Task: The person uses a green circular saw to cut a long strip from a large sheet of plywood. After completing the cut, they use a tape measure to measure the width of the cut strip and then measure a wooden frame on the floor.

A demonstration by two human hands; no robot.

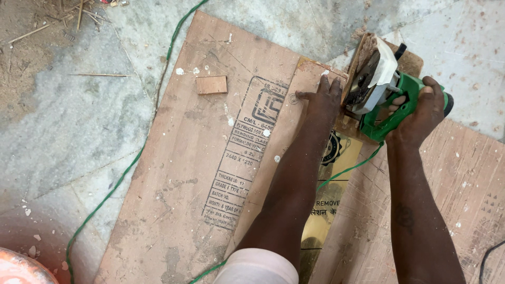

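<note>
two hands | left hand (pixel 322 102) flat, open on plywood strip (pixel 284 131) | right hand (pixel 421 113) gripping green circular saw (pixel 386 87)

I see a grey stone floor (pixel 68 121), dusty and flecked with white chips. Sawdust and thin wood splinters (pixel 31 31) lie top left. Even daylight, no hard shadows anywhere.

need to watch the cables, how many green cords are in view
2: one long green cord crosses the floor left of the plywood sheet; another cord trails from the green saw. They may join out of view.
</note>
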